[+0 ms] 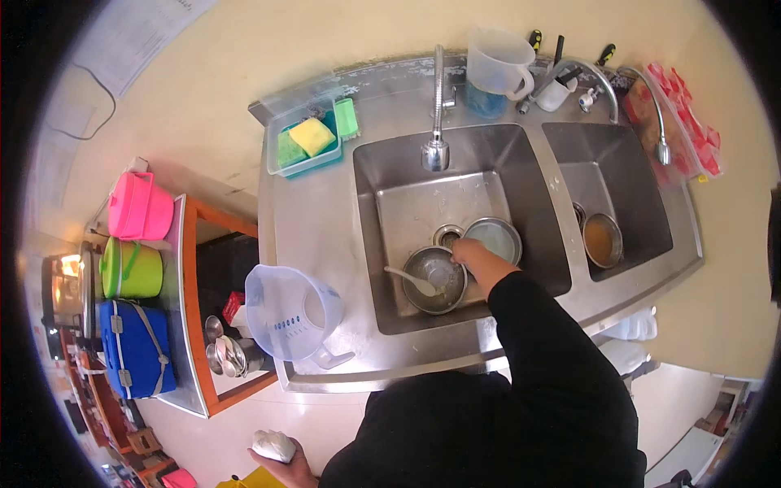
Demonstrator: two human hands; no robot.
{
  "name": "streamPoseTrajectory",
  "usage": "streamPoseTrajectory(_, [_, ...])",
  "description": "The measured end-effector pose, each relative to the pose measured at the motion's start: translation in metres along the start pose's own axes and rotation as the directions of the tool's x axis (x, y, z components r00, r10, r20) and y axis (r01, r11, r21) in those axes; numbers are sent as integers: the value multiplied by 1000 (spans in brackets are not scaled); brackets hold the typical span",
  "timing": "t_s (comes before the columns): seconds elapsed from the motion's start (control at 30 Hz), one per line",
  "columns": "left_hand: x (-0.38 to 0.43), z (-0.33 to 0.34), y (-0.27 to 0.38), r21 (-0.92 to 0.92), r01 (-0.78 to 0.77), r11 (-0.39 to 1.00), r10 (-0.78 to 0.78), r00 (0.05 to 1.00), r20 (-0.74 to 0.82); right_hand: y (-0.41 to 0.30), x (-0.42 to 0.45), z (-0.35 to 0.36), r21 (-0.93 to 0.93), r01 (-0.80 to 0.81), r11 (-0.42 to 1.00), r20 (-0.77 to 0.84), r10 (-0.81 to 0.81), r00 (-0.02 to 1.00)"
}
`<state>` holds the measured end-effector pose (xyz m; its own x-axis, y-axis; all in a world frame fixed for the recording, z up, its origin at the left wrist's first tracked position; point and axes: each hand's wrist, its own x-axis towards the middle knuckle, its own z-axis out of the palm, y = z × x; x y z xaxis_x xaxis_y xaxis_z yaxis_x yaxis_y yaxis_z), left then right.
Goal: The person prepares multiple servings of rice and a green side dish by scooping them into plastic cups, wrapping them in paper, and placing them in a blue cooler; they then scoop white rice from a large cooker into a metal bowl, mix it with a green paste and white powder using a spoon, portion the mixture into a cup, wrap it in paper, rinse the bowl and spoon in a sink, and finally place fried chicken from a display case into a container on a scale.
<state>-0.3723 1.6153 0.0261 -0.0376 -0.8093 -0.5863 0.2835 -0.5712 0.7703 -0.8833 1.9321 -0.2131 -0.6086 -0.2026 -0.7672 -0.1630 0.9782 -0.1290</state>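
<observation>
My right hand (470,251) reaches into the large basin (403,210) of a steel double sink, its fingers closed at the rim of a metal bowl (427,268). A pale plastic spoon (415,282) rests in that bowl, its handle over the rim. Just behind my hand stands a second metal bowl (497,239) with cloudy liquid; the drain (447,234) shows between the two. Low at the left, away from the sink, my left hand (291,468) holds a crumpled white bundle (273,446); its material is unclear.
A gooseneck faucet (437,110) hangs over the basin. The smaller basin holds a bowl of brownish liquid (601,241). Left on the counter are a clear measuring jug (293,317) and a sponge tray (305,163). Another jug (497,73) stands behind. An orange-framed shelf (192,305) flanks the sink.
</observation>
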Motion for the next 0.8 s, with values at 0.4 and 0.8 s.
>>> streamPoseTrajectory(0.4, [-18,-33,-5,46,-175,983,172,983,64,5,44,-286,139,463,875,-932,-43,361])
streamPoseTrajectory(0.8, [-54,-28,-4,512,-484,710,522,850,79,46,44,-253,27,481,876,-872,-214,440])
